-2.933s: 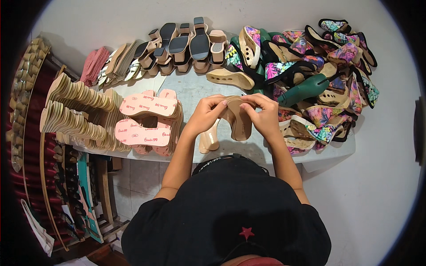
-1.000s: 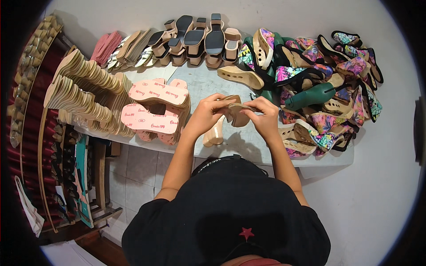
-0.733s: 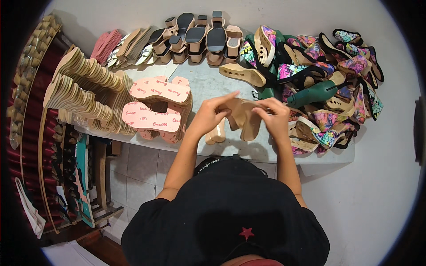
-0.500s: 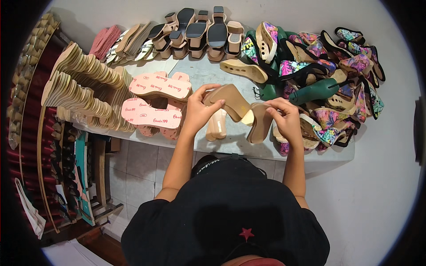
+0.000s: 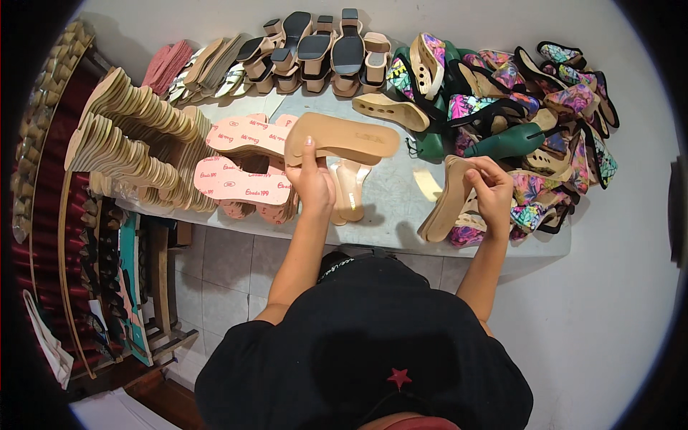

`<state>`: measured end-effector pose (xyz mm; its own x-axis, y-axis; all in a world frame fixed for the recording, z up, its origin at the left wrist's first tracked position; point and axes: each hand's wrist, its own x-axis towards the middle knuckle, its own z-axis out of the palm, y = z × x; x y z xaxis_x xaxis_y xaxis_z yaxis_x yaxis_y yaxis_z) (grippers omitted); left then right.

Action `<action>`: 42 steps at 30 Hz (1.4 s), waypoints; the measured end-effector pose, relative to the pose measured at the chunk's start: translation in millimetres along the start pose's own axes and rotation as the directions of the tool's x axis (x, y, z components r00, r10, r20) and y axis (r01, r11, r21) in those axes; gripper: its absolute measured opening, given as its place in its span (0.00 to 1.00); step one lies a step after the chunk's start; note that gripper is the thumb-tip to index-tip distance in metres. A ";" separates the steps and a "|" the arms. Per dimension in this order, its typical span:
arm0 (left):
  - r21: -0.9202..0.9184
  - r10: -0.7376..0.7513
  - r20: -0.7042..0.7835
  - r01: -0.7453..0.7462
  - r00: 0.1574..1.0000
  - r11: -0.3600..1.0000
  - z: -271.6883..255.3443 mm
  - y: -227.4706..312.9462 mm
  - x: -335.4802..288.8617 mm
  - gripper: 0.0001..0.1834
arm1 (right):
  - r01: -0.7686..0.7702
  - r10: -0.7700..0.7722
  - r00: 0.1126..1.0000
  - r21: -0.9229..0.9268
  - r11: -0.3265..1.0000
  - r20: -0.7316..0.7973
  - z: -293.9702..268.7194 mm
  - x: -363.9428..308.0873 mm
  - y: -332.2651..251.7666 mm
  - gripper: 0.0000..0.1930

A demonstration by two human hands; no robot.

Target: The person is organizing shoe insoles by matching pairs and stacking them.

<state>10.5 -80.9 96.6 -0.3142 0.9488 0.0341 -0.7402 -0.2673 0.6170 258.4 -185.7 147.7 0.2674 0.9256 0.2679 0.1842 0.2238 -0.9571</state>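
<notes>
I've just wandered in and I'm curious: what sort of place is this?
Most likely a small sandal-making workshop. Stacks of tan soles and pink insoles sit on the table, with finished floral sandals heaped at right. Each hand holds a bare sole.

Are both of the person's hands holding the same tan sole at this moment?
No, the left hand holds one tan sole flat above the table, while the right hand grips a second sole apart from it.

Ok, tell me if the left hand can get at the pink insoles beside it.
Probably not yet: the left hand already holds a tan sole. The pink insoles lie uncovered just to its left, with nothing between.
</notes>
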 end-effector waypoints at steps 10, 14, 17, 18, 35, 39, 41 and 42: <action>0.099 -0.313 0.434 0.300 0.845 0.949 -1.2 7.8 -3.2 0.17 | 0.090 -0.097 0.995 0.208 0.974 0.024 -7.9 8.5 17.5 0.09; 0.248 -0.417 0.643 0.341 0.642 0.907 5.3 -3.1 -18.4 0.14 | 0.158 -0.161 0.987 0.332 0.930 -0.019 6.6 24.5 12.4 0.13; 0.528 -0.621 0.640 0.328 0.454 0.784 16.2 -5.8 -25.7 0.15 | 0.162 -0.164 0.986 0.363 0.918 -0.024 12.1 32.1 4.3 0.11; 0.493 -0.633 0.653 0.400 0.416 0.773 17.6 -8.3 -28.9 0.16 | 0.166 -0.174 0.985 0.322 0.932 -0.004 16.4 34.4 1.8 0.11; 0.423 -0.607 0.752 0.520 0.255 0.742 28.0 -49.4 -52.2 0.33 | 0.271 -0.257 0.963 0.279 0.921 -0.086 46.3 47.1 11.9 0.10; 0.512 -0.660 0.699 0.452 0.275 0.731 25.9 -48.8 -51.2 0.32 | 0.154 -0.157 0.988 0.161 0.975 0.008 29.7 45.3 7.5 0.10; 0.526 -0.660 0.654 0.404 0.370 0.748 23.1 -52.9 -47.4 0.33 | 0.112 -0.110 0.993 -0.033 0.993 0.052 18.7 43.4 -1.4 0.10; 0.544 -0.650 0.604 0.357 0.462 0.759 21.5 -55.2 -44.6 0.33 | 0.080 -0.078 0.996 -0.040 0.996 0.045 14.0 41.1 -8.3 0.10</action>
<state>78.1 -104.9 77.9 0.6950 0.7133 0.0900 -0.3509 0.2274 0.9084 254.6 -145.2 165.1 0.2089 0.9181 0.3368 0.2427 0.2850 -0.9273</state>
